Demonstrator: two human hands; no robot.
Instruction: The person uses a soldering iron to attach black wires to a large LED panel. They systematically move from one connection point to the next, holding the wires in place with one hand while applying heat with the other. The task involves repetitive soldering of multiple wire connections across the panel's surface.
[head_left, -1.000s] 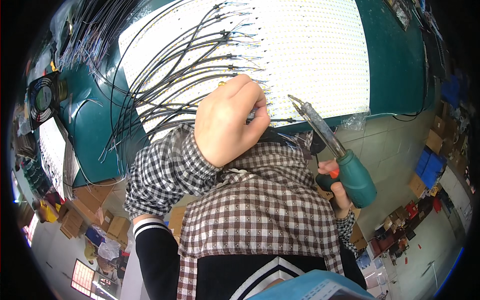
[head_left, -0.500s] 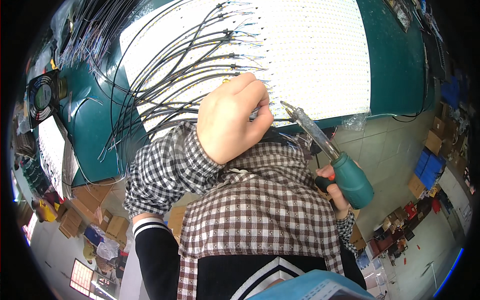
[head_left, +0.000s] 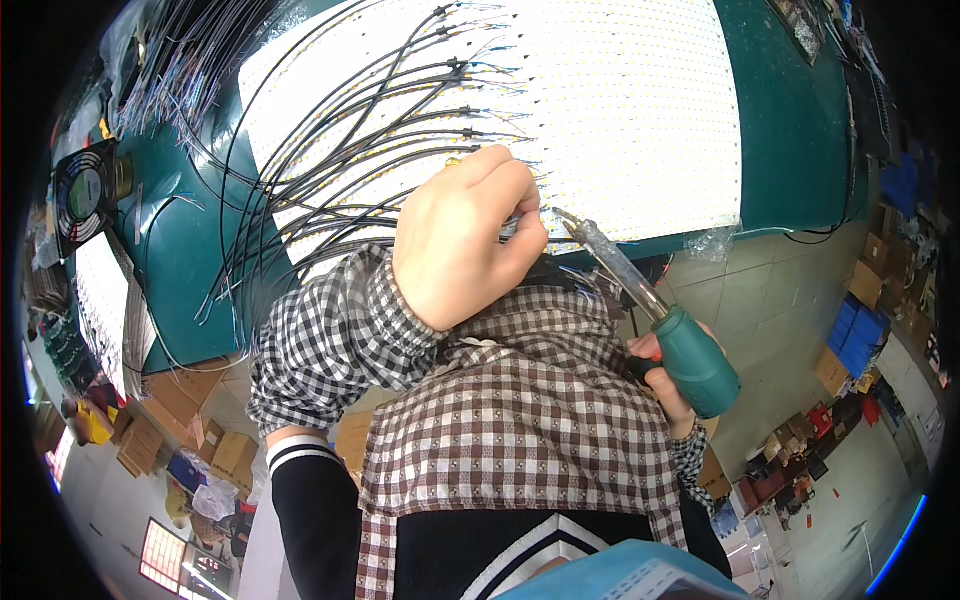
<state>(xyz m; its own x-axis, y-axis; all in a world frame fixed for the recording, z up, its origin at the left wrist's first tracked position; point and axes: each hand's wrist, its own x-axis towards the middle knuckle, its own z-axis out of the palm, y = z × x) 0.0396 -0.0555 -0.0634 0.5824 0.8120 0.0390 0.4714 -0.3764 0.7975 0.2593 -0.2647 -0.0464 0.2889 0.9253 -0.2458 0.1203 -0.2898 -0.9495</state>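
A white sheet of LED boards [head_left: 630,120] with rows of small yellow dots lies on the table. Black cables [head_left: 340,150] run across its left part, their thin stripped wires [head_left: 500,75] fanned out along a line on the boards. My left hand [head_left: 465,235] is closed in a pinch over the nearer wire ends; it seems to hold a thin wire, mostly hidden by the fingers. In my right hand [head_left: 665,375] is a soldering iron [head_left: 690,360] with a green body and a metal barrel. Its tip points up and left, close beside my left fingertips.
The green table [head_left: 790,150] ends at a near edge in front of my checked apron [head_left: 520,410]. Bundled loose wires [head_left: 200,70] lie at the far left, with a black fan [head_left: 85,195] nearer. A clear plastic scrap [head_left: 712,242] rests at the boards' near right corner.
The soldering iron has shifted slightly left, its tip now nearer my left fingertips. My left hand stays almost still in its pinch.
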